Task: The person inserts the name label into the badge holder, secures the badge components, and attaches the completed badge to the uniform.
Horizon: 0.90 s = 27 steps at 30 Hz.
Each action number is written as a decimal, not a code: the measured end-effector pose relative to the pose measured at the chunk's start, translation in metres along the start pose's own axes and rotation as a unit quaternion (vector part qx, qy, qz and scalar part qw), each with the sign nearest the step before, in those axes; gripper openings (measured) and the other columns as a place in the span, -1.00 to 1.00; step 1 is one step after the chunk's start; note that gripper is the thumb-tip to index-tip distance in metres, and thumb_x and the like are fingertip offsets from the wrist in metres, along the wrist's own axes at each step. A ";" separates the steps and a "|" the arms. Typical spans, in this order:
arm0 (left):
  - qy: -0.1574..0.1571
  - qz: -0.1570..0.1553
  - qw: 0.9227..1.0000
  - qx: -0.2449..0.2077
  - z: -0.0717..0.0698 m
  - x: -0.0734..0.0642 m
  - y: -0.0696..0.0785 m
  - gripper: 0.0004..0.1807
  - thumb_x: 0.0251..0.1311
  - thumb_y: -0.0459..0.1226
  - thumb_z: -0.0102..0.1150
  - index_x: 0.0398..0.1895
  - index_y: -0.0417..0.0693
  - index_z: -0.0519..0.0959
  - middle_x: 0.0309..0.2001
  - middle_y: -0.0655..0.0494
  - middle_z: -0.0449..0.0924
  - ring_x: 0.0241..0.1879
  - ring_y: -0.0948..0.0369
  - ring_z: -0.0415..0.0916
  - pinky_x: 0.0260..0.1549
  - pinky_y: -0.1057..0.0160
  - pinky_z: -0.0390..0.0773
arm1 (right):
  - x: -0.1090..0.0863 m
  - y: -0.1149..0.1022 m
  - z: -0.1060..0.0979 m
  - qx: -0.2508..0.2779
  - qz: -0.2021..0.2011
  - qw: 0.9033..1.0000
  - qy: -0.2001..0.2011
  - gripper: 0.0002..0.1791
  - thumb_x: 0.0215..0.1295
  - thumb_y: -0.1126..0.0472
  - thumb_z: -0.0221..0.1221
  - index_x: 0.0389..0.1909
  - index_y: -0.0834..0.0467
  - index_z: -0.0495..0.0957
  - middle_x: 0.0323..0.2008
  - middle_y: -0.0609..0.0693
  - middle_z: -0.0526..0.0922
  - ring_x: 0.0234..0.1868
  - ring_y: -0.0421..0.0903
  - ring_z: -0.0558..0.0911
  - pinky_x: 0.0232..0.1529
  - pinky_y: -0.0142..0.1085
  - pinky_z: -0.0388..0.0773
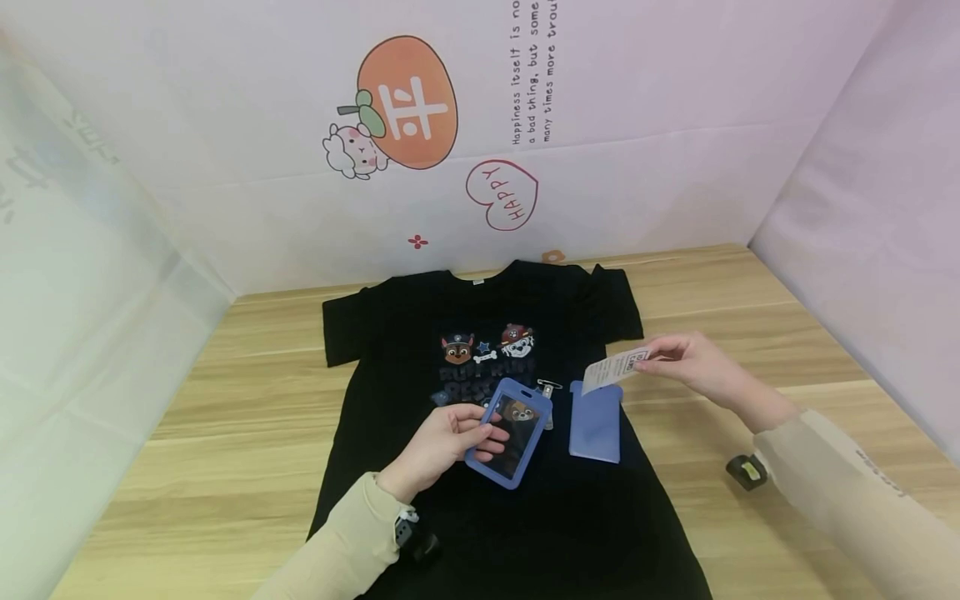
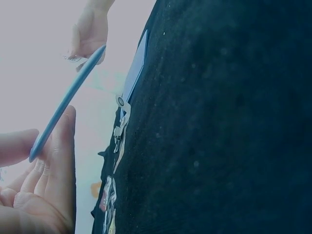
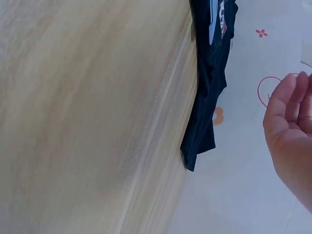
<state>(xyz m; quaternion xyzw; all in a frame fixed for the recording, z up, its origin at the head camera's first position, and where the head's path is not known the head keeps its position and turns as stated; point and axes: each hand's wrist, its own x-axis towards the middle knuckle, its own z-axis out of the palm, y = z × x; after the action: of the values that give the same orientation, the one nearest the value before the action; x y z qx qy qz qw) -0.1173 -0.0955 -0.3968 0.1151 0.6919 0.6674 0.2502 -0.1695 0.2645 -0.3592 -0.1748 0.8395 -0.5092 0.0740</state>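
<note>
My left hand (image 1: 438, 442) grips a blue badge holder frame (image 1: 522, 435) by its left edge, thumb on one face and fingers behind. Dark shirt fabric and a cartoon dog print show through its window. In the left wrist view the holder (image 2: 68, 102) appears edge-on, tilted above the shirt. My right hand (image 1: 697, 367) pinches a white printed card (image 1: 611, 370) at one end. Below that card a flat blue cover piece (image 1: 596, 427) lies on the black T-shirt (image 1: 592, 525). Next to the frame is a metal badge clip with a pin (image 1: 550, 386).
The shirt is spread over a wood-grain table (image 1: 217, 433), its collar towards the back wall (image 1: 637, 150). White printed sheeting covers the back and both sides. Each wrist wears a small dark camera, such as the right wrist's camera (image 1: 747, 472).
</note>
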 end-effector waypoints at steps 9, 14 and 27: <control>0.001 0.003 1.000 -0.001 0.000 0.001 -0.002 -0.64 0.33 -0.36 0.01 0.07 -0.52 0.39 -0.08 -0.34 0.61 -0.26 0.26 0.66 -0.20 0.25 0.64 | 0.000 -0.001 0.001 -0.013 0.017 1.000 -0.006 -0.73 0.23 0.32 0.21 -0.17 0.48 0.56 -0.31 -0.33 0.61 -0.28 -0.37 0.57 -0.24 -0.45 0.56; 0.001 0.003 1.000 0.000 0.000 0.001 -0.002 -0.65 0.34 -0.37 0.00 0.07 -0.51 0.40 -0.08 -0.34 0.61 -0.25 0.25 0.66 -0.20 0.24 0.64 | 0.001 -0.002 0.004 0.000 0.018 1.000 -0.012 -0.72 0.23 0.34 0.20 -0.16 0.50 0.54 -0.36 -0.30 0.66 -0.32 -0.34 0.60 -0.28 -0.39 0.58; 0.000 0.006 1.000 -0.001 0.000 0.002 -0.002 -0.64 0.33 -0.36 0.02 0.06 -0.51 0.40 -0.09 -0.34 0.62 -0.25 0.25 0.66 -0.21 0.25 0.64 | 0.005 -0.007 0.012 -0.010 0.032 0.999 -0.034 -0.71 0.26 0.29 0.19 -0.10 0.41 0.49 -0.25 0.10 0.64 -0.31 -0.27 0.59 -0.29 -0.36 0.61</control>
<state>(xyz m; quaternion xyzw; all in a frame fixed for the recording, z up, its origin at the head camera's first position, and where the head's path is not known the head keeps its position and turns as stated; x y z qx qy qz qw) -0.1185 -0.0949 -0.3987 0.1187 0.6903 0.6698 0.2463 -0.1690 0.2494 -0.3582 -0.1657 0.8465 -0.4921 0.1177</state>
